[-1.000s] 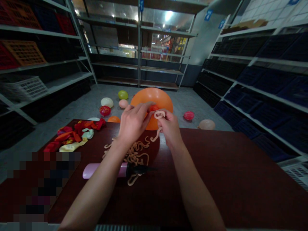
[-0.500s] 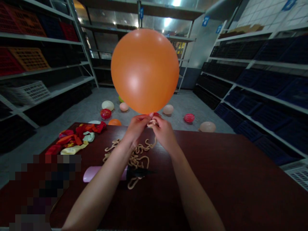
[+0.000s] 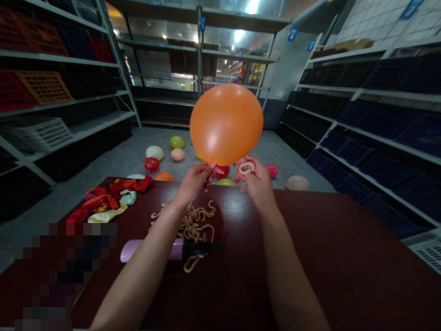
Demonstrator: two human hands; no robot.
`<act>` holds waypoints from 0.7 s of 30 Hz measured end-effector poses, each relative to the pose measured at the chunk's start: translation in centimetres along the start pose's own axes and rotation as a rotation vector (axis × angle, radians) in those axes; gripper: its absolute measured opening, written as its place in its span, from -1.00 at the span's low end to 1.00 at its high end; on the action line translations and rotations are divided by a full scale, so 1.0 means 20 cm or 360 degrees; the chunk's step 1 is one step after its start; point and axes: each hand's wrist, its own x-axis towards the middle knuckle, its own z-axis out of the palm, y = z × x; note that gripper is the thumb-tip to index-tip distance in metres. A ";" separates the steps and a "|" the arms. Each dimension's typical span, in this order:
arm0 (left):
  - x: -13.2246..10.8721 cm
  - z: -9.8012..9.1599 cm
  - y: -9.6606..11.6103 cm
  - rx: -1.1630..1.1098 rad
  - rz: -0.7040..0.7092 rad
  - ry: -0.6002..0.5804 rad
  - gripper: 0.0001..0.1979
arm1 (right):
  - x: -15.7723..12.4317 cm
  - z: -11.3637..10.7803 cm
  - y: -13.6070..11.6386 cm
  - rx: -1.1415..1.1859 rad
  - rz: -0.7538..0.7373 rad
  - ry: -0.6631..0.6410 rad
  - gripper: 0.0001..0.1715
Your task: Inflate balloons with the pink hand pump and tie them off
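Observation:
An inflated orange balloon (image 3: 226, 123) stands above the table's far edge. My left hand (image 3: 195, 181) is closed, pinching the balloon's neck between thumb and fingers. My right hand (image 3: 257, 184) is a little to the right, apart from the neck, with its fingers curled round a looped beige cord (image 3: 246, 168). More beige cords (image 3: 195, 220) lie in a tangled heap on the table below my hands. In front of that heap, a hand pump (image 3: 175, 248) with a lilac body and a black nozzle lies on its side, partly hidden by my left forearm.
Limp balloons (image 3: 103, 198) in red, orange, mint and yellow are piled at the left of the dark table (image 3: 327, 257). Several inflated balloons (image 3: 154, 153) lie on the floor beyond. Shelves with crates (image 3: 43, 86) line both sides, and a metal rack (image 3: 165, 101) stands behind.
My right hand has moved right, away from the balloon's neck, with the beige cord. The orange balloon has shifted down and right and looks smaller; my left hand still holds its neck.

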 end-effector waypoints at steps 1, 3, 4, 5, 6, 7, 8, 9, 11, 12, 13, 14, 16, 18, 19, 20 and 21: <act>0.00 0.00 0.00 0.0140 0.0027 -0.0004 -0.60 | 0.00 0.01 0.00 0.0192 0.0109 -0.0009 -0.83; 0.00 0.01 -0.01 0.0524 0.0103 0.0048 -0.62 | -0.01 0.03 -0.03 0.0432 0.0304 -0.0034 -0.76; -0.01 0.01 0.00 0.0742 0.0150 0.0079 -0.63 | -0.03 0.04 -0.05 0.0476 0.0350 -0.0092 -0.75; -0.01 0.02 0.00 0.0952 0.0195 0.0091 -0.64 | -0.04 0.04 -0.07 0.0513 0.0367 -0.0165 -0.75; -0.02 0.02 0.01 0.1142 0.0226 0.0080 -0.64 | -0.05 0.04 -0.09 0.0556 0.0371 -0.0251 -0.76; -0.02 0.02 0.02 0.1304 0.0238 0.0052 -0.65 | -0.06 0.04 -0.11 0.0598 0.0375 -0.0349 -0.77; -0.03 0.03 0.03 0.1444 0.0237 0.0021 -0.64 | -0.07 0.04 -0.12 0.0628 0.0386 -0.0446 -0.78; -0.05 0.04 0.04 0.1573 0.0230 -0.0011 -0.64 | -0.07 0.04 -0.13 0.0634 0.0392 -0.0514 -0.80; -0.07 0.06 0.06 0.1820 0.0237 -0.0051 -0.63 | -0.08 0.04 -0.12 0.0529 0.0359 -0.0518 -0.74; -0.09 0.07 0.07 0.1930 0.0275 -0.0081 -0.64 | -0.07 0.05 -0.11 0.0422 0.0314 -0.0462 -0.70; -0.11 0.07 0.08 0.2025 0.0336 -0.0131 -0.66 | -0.07 0.05 -0.09 0.0296 0.0256 -0.0394 -0.65; -0.12 0.08 0.09 0.2100 0.0411 -0.0189 -0.69 | -0.07 0.06 -0.08 0.0160 0.0190 -0.0326 -0.62; -0.14 0.09 0.11 0.2191 0.0550 -0.0306 -0.69 | -0.06 0.07 -0.05 -0.0133 0.0071 -0.0191 -0.62; -0.15 0.10 0.12 0.2234 0.0627 -0.0385 -0.67 | -0.06 0.08 -0.04 -0.0479 0.0027 -0.0034 -0.65; -0.15 0.10 0.12 0.2250 0.0650 -0.0404 -0.67 | -0.06 0.08 -0.04 -0.0646 0.0039 0.0048 -0.66; -0.15 0.10 0.12 0.2266 0.0671 -0.0421 -0.67 | -0.06 0.08 -0.04 -0.0783 0.0061 0.0120 -0.64; -0.15 0.10 0.12 0.2275 0.0679 -0.0439 -0.68 | -0.06 0.08 -0.04 -0.0865 0.0080 0.0162 -0.63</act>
